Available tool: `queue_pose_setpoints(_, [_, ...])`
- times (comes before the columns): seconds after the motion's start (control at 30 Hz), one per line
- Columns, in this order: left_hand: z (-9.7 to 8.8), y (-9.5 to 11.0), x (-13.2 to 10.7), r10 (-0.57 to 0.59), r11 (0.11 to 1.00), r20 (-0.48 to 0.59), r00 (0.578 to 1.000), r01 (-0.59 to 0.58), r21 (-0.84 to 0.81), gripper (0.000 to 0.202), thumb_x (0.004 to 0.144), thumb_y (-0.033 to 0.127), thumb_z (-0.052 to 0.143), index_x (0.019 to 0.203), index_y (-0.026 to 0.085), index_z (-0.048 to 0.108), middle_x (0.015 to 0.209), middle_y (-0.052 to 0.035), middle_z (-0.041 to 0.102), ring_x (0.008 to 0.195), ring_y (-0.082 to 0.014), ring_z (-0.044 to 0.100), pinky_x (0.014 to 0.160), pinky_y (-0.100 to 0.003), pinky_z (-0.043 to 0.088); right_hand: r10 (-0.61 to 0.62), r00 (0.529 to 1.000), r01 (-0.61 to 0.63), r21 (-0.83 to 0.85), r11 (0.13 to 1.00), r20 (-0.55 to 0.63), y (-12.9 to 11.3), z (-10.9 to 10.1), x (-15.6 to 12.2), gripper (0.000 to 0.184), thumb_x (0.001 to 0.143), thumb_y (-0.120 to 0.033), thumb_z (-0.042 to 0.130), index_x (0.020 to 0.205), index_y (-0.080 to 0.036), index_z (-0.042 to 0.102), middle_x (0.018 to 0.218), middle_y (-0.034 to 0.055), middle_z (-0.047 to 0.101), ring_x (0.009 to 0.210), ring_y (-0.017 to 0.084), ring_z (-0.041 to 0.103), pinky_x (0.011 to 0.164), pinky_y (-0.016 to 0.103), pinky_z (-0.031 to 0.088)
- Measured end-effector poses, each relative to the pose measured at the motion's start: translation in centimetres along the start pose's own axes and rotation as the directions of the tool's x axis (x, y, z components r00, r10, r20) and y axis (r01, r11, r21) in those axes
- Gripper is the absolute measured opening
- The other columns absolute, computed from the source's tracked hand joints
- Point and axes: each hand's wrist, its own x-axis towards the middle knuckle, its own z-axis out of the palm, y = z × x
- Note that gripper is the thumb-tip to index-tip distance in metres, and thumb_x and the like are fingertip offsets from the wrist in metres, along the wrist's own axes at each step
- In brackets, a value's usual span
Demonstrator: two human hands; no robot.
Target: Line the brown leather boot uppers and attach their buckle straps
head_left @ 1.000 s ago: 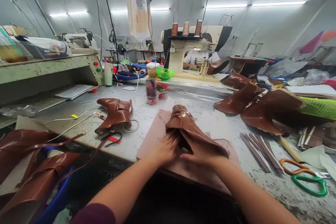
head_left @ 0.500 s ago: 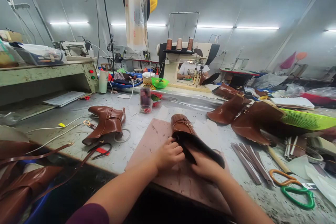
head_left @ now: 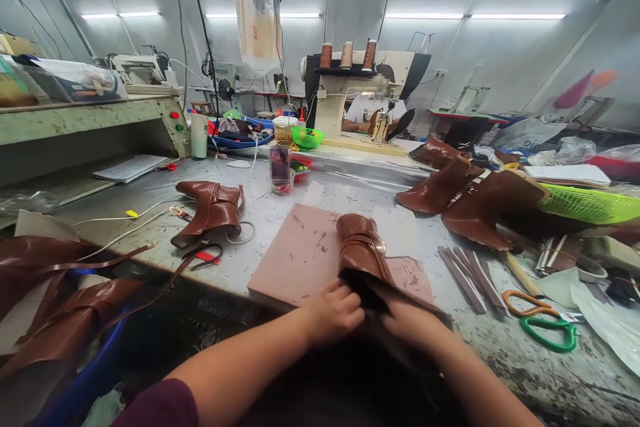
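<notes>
A glossy brown leather boot upper (head_left: 356,250) with straps and a metal buckle lies on a pinkish-brown board (head_left: 295,250) in front of me. Its dark open end faces me. My left hand (head_left: 336,312) has its fingers curled closed on the left edge of that opening. On the opposite side, my right hand (head_left: 413,320) holds the upper with its fingers reaching into the dark opening, where their tips are hidden.
Another brown boot upper (head_left: 210,210) lies left; several more are piled at right. Scissors (head_left: 547,327) and dark strips (head_left: 470,280) lie right. More leather pieces (head_left: 65,320) hang at lower left. Behind stands a sewing machine (head_left: 325,107), with a person (head_left: 373,110) beyond it.
The boot upper has come nearer my body, its open end now past the board's front edge. Both hands moved with it, keeping their hold. My view has tilted downward slightly.
</notes>
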Motion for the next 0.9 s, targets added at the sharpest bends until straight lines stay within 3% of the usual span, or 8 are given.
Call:
queue_pose_setpoints(0.17, [0.7, -2.0, 1.4, -0.1, 0.995, 0.084, 0.991, 0.098, 0.03, 0.016, 0.082, 0.013, 0.049, 0.069, 0.014, 0.058, 0.073, -0.0076, 0.054, 0.073, -0.0209, 0.05, 0.07, -0.036, 0.04, 0.067, 0.989, -0.063, 0.036, 0.997, -0.133, 0.0, -0.3, 3.1, 0.058, 0.067, -0.005, 0.042, 0.124, -0.013, 0.051, 0.121, 0.0152, 0.057, 0.111, 0.029, 0.053, 0.097, 0.046, 0.038])
queue_pose_setpoints(0.33, [-0.2, -4.0, 0.1, 0.01, 1.0, 0.167, 0.986, -0.006, -0.024, 0.016, 0.081, 0.013, 0.051, 0.067, 0.015, 0.057, 0.074, -0.0057, 0.057, 0.072, -0.0177, 0.051, 0.06, -0.029, 0.04, 0.104, 0.953, -0.067, 0.135, 0.989, -0.286, 0.0, 2.5, 2.6, 0.049, 0.076, -0.012, 0.034, 0.122, -0.012, 0.053, 0.123, 0.0118, 0.057, 0.115, 0.025, 0.051, 0.099, 0.042, 0.038])
queue_pose_setpoints(0.43, [-1.0, -5.1, -0.6, 0.078, 0.995, 0.2, 0.977, -0.065, -0.074, 0.012, 0.081, 0.013, 0.053, 0.07, 0.017, 0.058, 0.076, -0.0039, 0.06, 0.075, -0.0161, 0.053, 0.068, -0.027, 0.043, 0.118, 0.931, -0.056, 0.184, 0.981, -0.345, 0.4, 3.2, 1.9, 0.045, 0.084, -0.022, 0.029, 0.12, -0.014, 0.055, 0.118, 0.0092, 0.06, 0.114, 0.024, 0.052, 0.098, 0.042, 0.04])
queue_pose_setpoints(0.5, [-1.4, -5.5, -0.7, 0.072, 0.994, 0.215, 0.974, -0.053, -0.094, 0.008, 0.078, 0.02, 0.058, 0.084, 0.015, 0.06, 0.084, -0.0059, 0.063, 0.081, -0.0178, 0.054, 0.074, -0.028, 0.044, 0.1, 0.932, -0.037, 0.181, 0.983, -0.35, 0.4, 3.2, 1.6, 0.045, 0.084, -0.029, 0.034, 0.122, -0.014, 0.053, 0.119, 0.0095, 0.06, 0.113, 0.025, 0.053, 0.097, 0.043, 0.04])
queue_pose_setpoints(0.63, [-1.9, -5.4, -0.9, 0.076, 0.983, 0.241, 0.968, -0.032, -0.183, 0.04, 0.074, 0.04, 0.061, 0.106, 0.017, 0.056, 0.106, -0.0072, 0.062, 0.105, -0.0228, 0.05, 0.093, -0.034, 0.039, 0.028, 0.948, 0.013, 0.127, 0.992, -0.318, -0.2, 3.3, 1.4, 0.046, 0.081, -0.024, 0.04, 0.125, -0.016, 0.051, 0.119, 0.0103, 0.06, 0.112, 0.026, 0.054, 0.096, 0.044, 0.041])
queue_pose_setpoints(0.7, [-1.7, -5.2, -1.0, 0.031, 0.981, 0.256, 0.966, 0.02, -0.195, 0.029, 0.077, 0.035, 0.058, 0.099, 0.018, 0.058, 0.099, -0.0057, 0.064, 0.1, -0.0216, 0.054, 0.089, -0.033, 0.042, -0.017, 0.952, 0.049, 0.095, 0.994, -0.307, -0.5, 3.5, 1.2, 0.043, 0.081, -0.022, 0.04, 0.121, -0.017, 0.055, 0.119, 0.0093, 0.06, 0.112, 0.026, 0.054, 0.097, 0.044, 0.041])
queue_pose_setpoints(0.8, [-0.9, -4.7, -1.0, -0.162, 0.974, 0.246, 0.956, 0.194, -0.114, 0.019, 0.081, 0.018, 0.048, 0.096, 0.012, 0.057, 0.09, -0.0099, 0.063, 0.074, -0.0193, 0.06, 0.066, -0.03, 0.049, -0.08, 0.953, 0.098, 0.048, 0.994, -0.292, -0.9, 4.2, 0.8, 0.045, 0.074, -0.015, 0.046, 0.117, -0.018, 0.059, 0.12, 0.0068, 0.059, 0.113, 0.025, 0.053, 0.098, 0.042, 0.041])
queue_pose_setpoints(0.9, [-0.2, -4.3, -0.8, -0.224, 0.967, 0.201, 0.954, 0.243, -0.077, 0.027, 0.082, 0.013, 0.045, 0.107, 0.013, 0.054, 0.113, -0.0151, 0.057, 0.08, -0.0211, 0.061, 0.067, -0.033, 0.05, -0.079, 0.945, 0.09, 0.018, 0.996, -0.318, -1.1, 4.9, 0.4, 0.05, 0.07, -0.01, 0.046, 0.118, -0.017, 0.057, 0.122, 0.0076, 0.058, 0.116, 0.026, 0.05, 0.099, 0.043, 0.04])
